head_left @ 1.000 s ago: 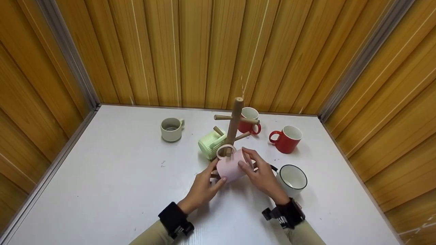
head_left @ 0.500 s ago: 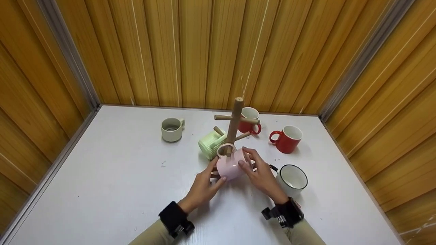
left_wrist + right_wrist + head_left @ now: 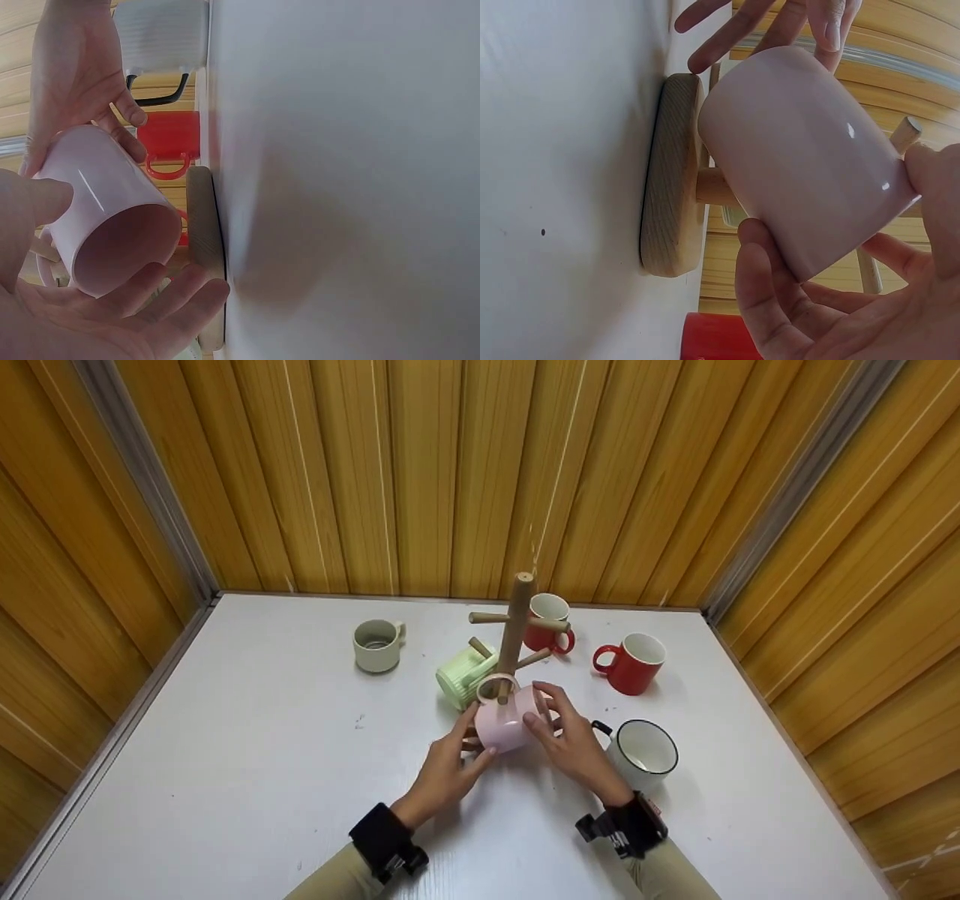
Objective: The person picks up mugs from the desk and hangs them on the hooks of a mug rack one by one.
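A pink mug (image 3: pixel 508 725) is tilted on its side in front of a wooden mug tree (image 3: pixel 513 634). The tip of a low front peg (image 3: pixel 503 695) shows within the loop of the mug's handle (image 3: pixel 484 691). My left hand (image 3: pixel 442 772) holds the mug's left end between thumb and fingers. At its other end my right hand (image 3: pixel 576 746) grips it, thumb on the near side. A pale green ribbed mug (image 3: pixel 463 677) hangs tilted on the tree's left, just behind. The right wrist view shows the mug raised off the table, beside the tree's wooden base (image 3: pixel 671 180).
Behind the tree stands a red mug (image 3: pixel 540 636), with a second red mug (image 3: pixel 634 667) to its right. A white mug with a black rim (image 3: pixel 637 769) stands near my right wrist. A grey-green mug (image 3: pixel 376 652) is at the back left of the white table (image 3: pixel 262 750).
The pink mug has risen slightly and tipped a little more level, its handle shifting up around the peg's tip. Both hands keep their hold. The other mugs stay put.
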Tool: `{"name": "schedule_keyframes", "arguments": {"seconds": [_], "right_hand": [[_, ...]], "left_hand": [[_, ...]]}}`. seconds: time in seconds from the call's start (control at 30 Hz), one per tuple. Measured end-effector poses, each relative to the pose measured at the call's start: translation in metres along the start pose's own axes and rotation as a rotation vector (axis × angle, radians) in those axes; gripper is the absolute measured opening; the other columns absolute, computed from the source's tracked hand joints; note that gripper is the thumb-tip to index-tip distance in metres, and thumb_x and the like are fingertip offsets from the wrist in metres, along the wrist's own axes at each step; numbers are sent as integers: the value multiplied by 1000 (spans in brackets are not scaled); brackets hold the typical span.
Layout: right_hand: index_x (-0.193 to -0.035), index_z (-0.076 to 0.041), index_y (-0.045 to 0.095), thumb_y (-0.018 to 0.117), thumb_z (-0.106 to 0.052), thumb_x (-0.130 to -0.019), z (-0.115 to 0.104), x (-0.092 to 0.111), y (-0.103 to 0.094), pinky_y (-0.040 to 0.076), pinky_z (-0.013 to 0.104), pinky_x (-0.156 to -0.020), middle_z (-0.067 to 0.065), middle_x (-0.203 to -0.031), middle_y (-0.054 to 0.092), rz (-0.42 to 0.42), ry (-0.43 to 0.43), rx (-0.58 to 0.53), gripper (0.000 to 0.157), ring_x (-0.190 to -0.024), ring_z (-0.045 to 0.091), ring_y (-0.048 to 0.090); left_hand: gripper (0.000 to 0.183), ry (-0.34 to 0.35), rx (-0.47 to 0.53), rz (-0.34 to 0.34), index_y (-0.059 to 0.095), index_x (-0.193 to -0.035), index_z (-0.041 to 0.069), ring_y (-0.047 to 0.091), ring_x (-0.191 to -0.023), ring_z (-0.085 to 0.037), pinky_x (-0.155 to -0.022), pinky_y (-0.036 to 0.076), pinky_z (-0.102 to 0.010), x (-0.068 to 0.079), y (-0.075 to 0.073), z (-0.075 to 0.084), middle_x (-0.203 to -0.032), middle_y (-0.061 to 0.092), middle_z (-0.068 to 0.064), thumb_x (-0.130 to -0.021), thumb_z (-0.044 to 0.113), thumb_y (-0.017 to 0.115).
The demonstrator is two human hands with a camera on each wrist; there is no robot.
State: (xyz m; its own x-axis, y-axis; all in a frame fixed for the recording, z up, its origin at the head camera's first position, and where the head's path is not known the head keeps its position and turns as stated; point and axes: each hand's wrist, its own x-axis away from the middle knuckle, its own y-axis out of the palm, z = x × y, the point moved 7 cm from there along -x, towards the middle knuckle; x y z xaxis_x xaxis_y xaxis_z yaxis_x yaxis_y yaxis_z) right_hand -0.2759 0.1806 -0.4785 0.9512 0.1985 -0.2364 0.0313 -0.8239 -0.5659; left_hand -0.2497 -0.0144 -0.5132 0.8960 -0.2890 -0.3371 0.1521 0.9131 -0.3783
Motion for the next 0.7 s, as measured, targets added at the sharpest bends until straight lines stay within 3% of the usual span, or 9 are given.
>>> {"name": "schedule_keyframes", "arguments": {"seconds": [0.3,0.7], "right_hand": [[-152,-26,41,66,-36,-101,4,0,4,54,38,-72,21,-136,63,-35,6,1,57,-76,17,66],[-157,-24,34,63,-34,-104,7,2,10,56,33,-67,22,-140,57,-113,50,-60,62,-83,38,68]], "left_hand": [[72,9,-1,6,30,-158,-2,72,-99,-33,-83,58,-52,-1,-3,0,-119,70,-23,-98,13,69],[72,3,-33,15,31,-158,1,72,-98,-32,-78,58,-50,-2,-5,1,-120,69,-21,-99,16,69]]}}
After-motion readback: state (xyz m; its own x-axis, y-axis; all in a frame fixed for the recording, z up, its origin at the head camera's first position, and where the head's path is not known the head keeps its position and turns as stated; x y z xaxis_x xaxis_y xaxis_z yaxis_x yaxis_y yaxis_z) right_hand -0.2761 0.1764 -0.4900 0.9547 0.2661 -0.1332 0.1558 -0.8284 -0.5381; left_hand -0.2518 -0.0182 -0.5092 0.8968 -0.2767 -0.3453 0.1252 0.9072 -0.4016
